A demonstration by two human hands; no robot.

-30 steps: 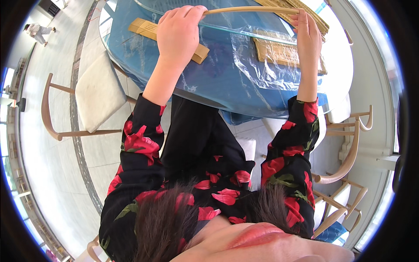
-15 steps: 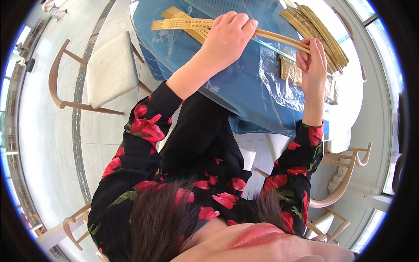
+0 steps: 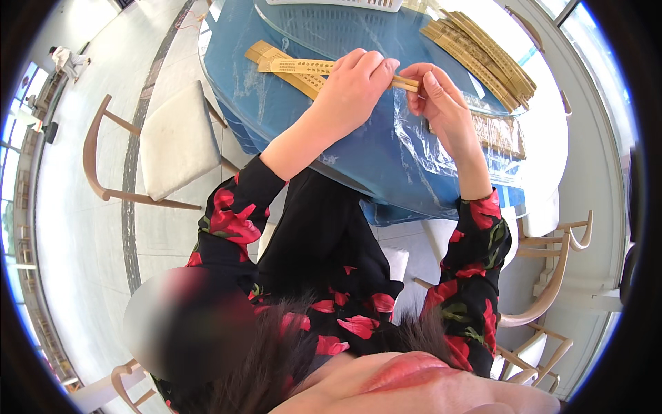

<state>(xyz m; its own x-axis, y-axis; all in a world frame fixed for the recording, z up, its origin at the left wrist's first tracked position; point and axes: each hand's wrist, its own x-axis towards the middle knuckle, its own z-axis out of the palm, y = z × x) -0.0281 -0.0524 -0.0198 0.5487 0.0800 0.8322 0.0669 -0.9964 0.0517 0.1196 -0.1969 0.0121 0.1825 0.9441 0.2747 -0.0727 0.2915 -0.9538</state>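
Blue surface (image 3: 365, 155) sits under both hands; near edge just below L wrist, bare room betw. forearms. Tan strip pile (image 3: 483, 62) beyond R hand, prob. stacked for reach. L hand (image 3: 355, 86) closed round chopsticks (image 3: 405, 83), paper sleeve (image 3: 296, 66) jutting left, prob. keeping the bundle aligned; R hand (image 3: 445, 103) loosely curled at chopstick ends, grip unclear.

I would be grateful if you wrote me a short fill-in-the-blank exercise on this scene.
1. The pale sticks point from the left hand toward the fingers of the person's ____ hand.
2. The covering on the table is mainly ____ in colour.
3. The basket at the picture's top edge is ____.
4. The hand farther from the pile of tan strips is the ____ one.

Missing words: right; blue; white; left.
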